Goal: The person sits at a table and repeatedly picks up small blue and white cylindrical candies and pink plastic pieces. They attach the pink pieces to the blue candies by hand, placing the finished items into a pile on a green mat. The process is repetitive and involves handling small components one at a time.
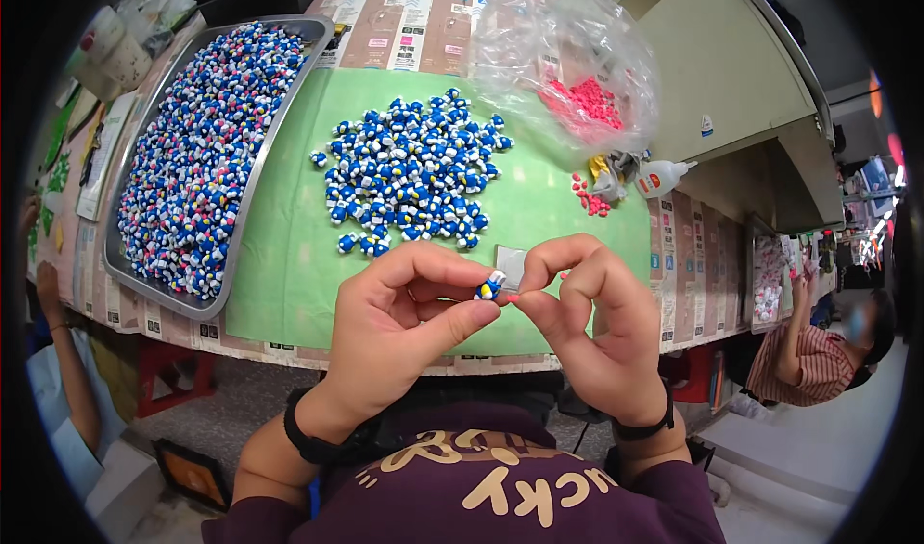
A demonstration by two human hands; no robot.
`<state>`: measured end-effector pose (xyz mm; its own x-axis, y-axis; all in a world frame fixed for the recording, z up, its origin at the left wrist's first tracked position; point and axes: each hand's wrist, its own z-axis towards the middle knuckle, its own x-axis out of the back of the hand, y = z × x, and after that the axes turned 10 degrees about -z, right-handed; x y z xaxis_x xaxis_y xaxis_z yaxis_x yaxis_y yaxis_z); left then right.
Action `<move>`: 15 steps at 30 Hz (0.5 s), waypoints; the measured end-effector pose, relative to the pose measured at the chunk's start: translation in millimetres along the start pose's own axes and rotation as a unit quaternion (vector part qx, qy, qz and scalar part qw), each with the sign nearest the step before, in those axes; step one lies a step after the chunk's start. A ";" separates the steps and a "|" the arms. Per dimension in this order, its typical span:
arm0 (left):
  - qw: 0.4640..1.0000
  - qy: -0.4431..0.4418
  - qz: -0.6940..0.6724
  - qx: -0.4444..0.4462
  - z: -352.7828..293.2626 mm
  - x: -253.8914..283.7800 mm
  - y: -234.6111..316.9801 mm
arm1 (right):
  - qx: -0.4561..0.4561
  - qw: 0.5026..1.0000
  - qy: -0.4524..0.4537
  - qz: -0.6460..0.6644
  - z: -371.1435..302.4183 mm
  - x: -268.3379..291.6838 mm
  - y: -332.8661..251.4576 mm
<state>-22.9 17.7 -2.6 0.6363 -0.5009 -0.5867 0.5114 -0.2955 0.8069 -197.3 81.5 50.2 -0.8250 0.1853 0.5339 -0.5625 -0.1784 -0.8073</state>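
Observation:
My left hand (399,318) pinches a small blue, white and yellow plastic figure (489,289) between thumb and forefinger. Close to it, a tiny pink piece (513,298) sticks out of the pinched thumb and forefinger of my right hand (604,327). The pink piece is at the figure's side; whether they touch I cannot tell. Just beyond my fingers lies a small grey square pad (511,263), partly hidden by my right hand. A heap of similar blue and white figures (409,168) covers the middle of the green mat (289,265).
At left stands a metal tray (258,173) full of figures, some with pink parts. A clear plastic bag (529,34) holds pink pieces (592,101); loose pink pieces (594,199) lie near a white squeeze bottle (664,177). A beige metal cabinet (722,72) rises at right. Other people sit at both sides.

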 end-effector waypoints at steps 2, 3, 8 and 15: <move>1.000 0.000 0.011 -0.003 -0.8 -1.4 0.0 | 0.003 1.000 0.006 -0.004 -1.1 -2.3 0.5; 1.000 0.000 0.015 -0.005 -1.2 -2.7 -0.5 | 0.008 1.000 0.004 -0.014 -1.9 -2.9 1.8; 0.981 0.008 0.164 -0.104 -4.6 -8.3 -0.2 | 0.030 0.998 -0.003 -0.063 -6.1 -5.3 3.4; 0.957 -0.043 0.244 -0.148 -5.6 2.8 7.9 | -0.006 1.000 0.004 -0.006 -3.3 -9.1 5.4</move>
<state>-13.9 18.4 1.7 0.7978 -0.5897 -0.1259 0.3146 0.2290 0.9212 -192.6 82.1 40.2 -0.8181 0.1951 0.5410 -0.5711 -0.1648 -0.8042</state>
